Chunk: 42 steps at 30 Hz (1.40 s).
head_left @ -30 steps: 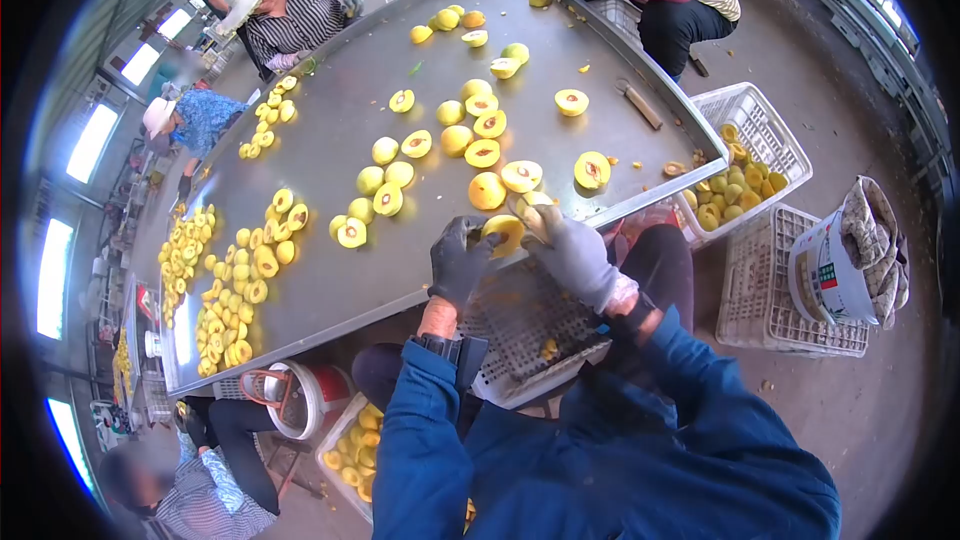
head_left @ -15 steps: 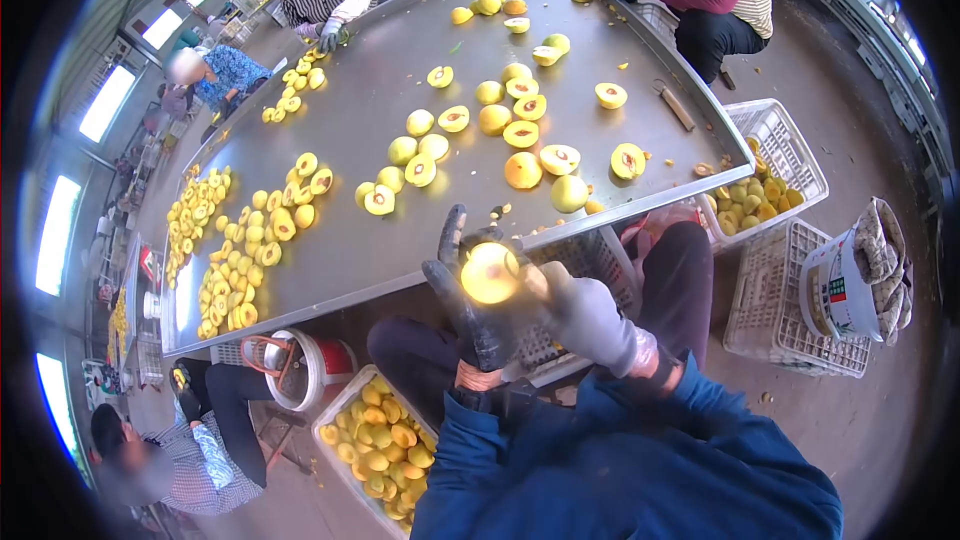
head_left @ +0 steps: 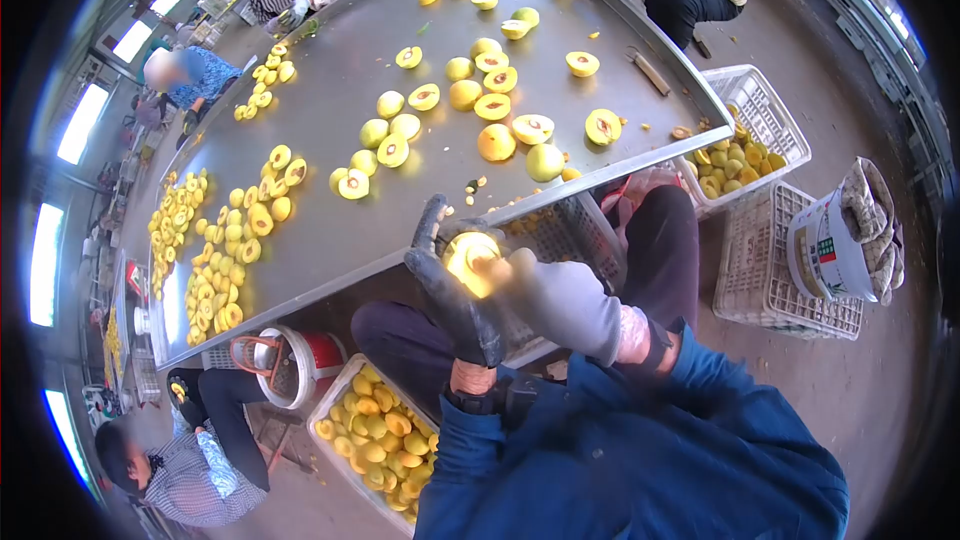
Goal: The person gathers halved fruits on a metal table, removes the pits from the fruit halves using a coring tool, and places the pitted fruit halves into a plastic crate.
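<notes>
My left hand [head_left: 455,300], in a black glove, is closed around a yellow peach [head_left: 468,258] just off the near edge of the metal table [head_left: 330,70]. The peach's face is bright with glare. My right hand [head_left: 568,302], in a grey glove, presses its closed fingertips against the peach from the right. Whatever those fingers grip is hidden by blur and glare. Beyond my hands, cut peach halves [head_left: 533,128] and whole peaches [head_left: 545,162] lie on the table. Small pit pieces [head_left: 475,185] are scattered near its edge.
A crate of peach halves [head_left: 375,440] stands by my left leg, near a white-and-red bucket [head_left: 290,370]. To the right are another fruit crate [head_left: 765,130], an upturned crate [head_left: 755,270] and a white bucket [head_left: 825,245]. A wooden-handled tool [head_left: 650,73] lies on the table. Co-workers sit around it.
My right fingers have moved left onto the face of the peach. The view has shifted slightly. The co-worker at the upper right has stretched a gloved hand farther over the table.
</notes>
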{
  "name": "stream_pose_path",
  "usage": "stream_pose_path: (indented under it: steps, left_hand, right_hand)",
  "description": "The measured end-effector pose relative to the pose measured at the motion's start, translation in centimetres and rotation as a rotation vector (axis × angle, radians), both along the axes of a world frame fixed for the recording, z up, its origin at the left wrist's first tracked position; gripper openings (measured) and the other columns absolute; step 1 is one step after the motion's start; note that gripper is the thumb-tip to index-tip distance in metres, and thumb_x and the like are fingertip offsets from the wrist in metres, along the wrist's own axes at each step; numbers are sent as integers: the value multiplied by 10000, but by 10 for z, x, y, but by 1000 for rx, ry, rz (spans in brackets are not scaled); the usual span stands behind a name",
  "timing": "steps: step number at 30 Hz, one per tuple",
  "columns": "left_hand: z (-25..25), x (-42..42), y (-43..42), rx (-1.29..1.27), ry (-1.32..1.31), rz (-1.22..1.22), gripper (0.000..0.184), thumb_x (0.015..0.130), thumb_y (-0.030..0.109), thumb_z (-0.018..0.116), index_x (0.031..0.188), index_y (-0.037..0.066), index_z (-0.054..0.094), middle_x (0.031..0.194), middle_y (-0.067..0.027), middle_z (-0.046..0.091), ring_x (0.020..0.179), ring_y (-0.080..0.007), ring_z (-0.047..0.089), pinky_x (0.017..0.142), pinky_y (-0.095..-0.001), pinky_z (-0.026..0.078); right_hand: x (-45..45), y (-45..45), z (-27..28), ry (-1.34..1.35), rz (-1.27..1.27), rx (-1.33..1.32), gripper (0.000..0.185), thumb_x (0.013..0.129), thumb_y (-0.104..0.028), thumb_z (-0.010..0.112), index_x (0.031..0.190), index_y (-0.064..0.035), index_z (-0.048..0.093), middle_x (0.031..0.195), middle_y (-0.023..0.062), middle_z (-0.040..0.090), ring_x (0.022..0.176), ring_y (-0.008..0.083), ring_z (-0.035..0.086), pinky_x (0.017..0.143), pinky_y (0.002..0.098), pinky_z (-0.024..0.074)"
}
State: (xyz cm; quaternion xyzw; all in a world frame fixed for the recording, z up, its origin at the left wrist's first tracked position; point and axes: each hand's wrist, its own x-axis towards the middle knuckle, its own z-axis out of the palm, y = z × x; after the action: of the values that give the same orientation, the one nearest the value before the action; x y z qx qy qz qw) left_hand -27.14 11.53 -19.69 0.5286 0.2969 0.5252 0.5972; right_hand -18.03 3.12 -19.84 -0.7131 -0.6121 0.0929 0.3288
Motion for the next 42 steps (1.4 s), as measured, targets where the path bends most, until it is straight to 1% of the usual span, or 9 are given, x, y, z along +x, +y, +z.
stream_pose_path:
  steps: [3, 6, 11, 15, 17, 24, 31, 37, 42]
  left_hand:
    - [4, 6, -4, 64, 83, 30, 716, 1029, 570, 248, 1334, -35, 478, 961, -100, 610, 827, -170, 599, 768, -307, 511]
    - [2, 9, -2, 108, 135, 37, 763, 998, 638, 264, 1336, -10, 484, 975, -94, 597, 850, -183, 599, 798, -319, 519]
    - [-4, 13, -1, 81, 50, 55, 732, 1010, 592, 312, 1326, -49, 474, 916, -110, 596, 793, -185, 606, 730, -314, 528]
    - [7, 13, -5, 24, 69, 101, 648, 1022, 503, 352, 1332, -54, 471, 908, -115, 594, 709, -203, 617, 675, -323, 539]
    - [7, 13, -5, 22, 52, 115, 626, 1023, 476, 358, 1331, -58, 471, 910, -115, 596, 681, -208, 616, 658, -325, 541]
    - [-3, 8, -2, 22, -84, -33, 817, 961, 685, 303, 1299, -33, 497, 953, -120, 613, 844, -240, 629, 761, -373, 565]
    - [2, 6, -4, 158, 26, -28, 816, 964, 679, 304, 1283, -47, 496, 956, -130, 611, 840, -260, 633, 759, -407, 574]
    - [11, -4, 1, 201, 18, -34, 820, 967, 676, 301, 1274, -57, 505, 986, -151, 616, 875, -266, 634, 811, -407, 560]
    - [13, 13, -1, 315, 6, -26, 640, 1018, 498, 388, 1210, -89, 553, 942, -161, 651, 772, -245, 651, 773, -369, 560]
  right_hand:
    - [-1, -1, -30, -143, 51, -16, 389, 820, -181, 616, 1197, -126, 537, 800, 43, 488, 497, 175, 551, 386, 310, 445]
    - [0, 2, -79, -219, 179, 1, 430, 777, -172, 613, 1191, -92, 530, 850, 21, 509, 663, 154, 542, 403, 297, 444]
    - [0, -3, -20, 220, 29, -29, 251, 843, -175, 643, 941, -20, 472, 618, 190, 596, 579, 408, 613, 541, 508, 490]
    - [11, -6, 4, 728, 238, -113, 232, 843, -168, 640, 933, -2, 506, 712, 225, 619, 703, 428, 636, 619, 483, 492]
    - [9, -5, -1, 595, 218, -118, 251, 833, -185, 646, 936, 4, 518, 747, 240, 624, 745, 436, 639, 648, 479, 490]
    - [6, -10, -7, 346, 195, -42, 288, 825, -213, 659, 955, -5, 508, 727, 241, 625, 711, 443, 635, 624, 494, 493]
    - [10, -15, 12, 303, 169, -145, 256, 844, -200, 645, 970, -6, 534, 739, 233, 635, 732, 435, 646, 635, 481, 501]
    - [4, -11, 14, 609, 328, 41, 268, 833, -210, 641, 975, -15, 524, 691, 193, 573, 673, 395, 636, 553, 451, 485]
    - [21, -17, 32, 291, 176, -115, 288, 873, -270, 645, 974, -16, 554, 756, 234, 637, 746, 419, 652, 652, 481, 509]
